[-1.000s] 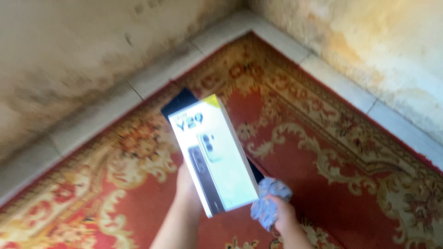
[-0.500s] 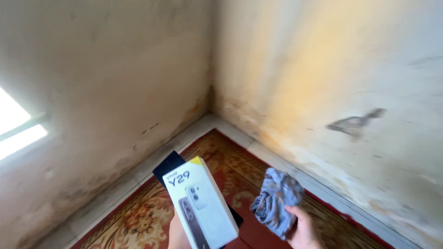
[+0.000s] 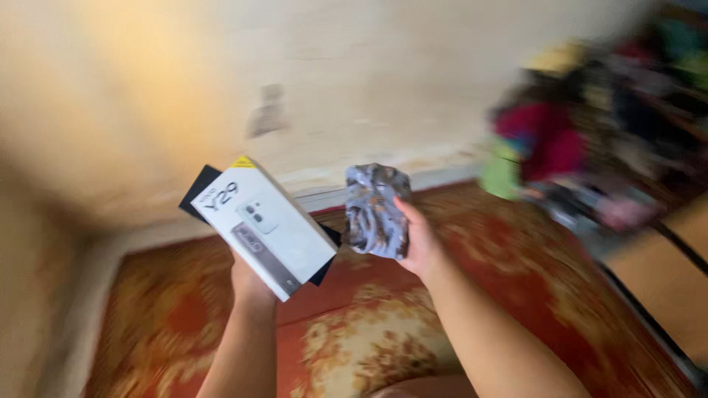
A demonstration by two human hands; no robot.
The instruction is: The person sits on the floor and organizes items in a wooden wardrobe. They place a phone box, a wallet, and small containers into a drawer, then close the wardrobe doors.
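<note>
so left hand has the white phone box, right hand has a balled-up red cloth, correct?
Not quite. The cloth in the right hand is blue-grey, not red; the red is the carpet under it. The head view shows this. The rest stands: the left hand holds the white phone box, and the cloth is balled up.

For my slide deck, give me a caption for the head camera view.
Left hand holds a white phone box; right hand grips a crumpled blue-grey cloth above a red patterned carpet.

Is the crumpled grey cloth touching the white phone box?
Apart. The head view shows a strip of wall and carpet between the cloth in the right hand and the box.
</note>
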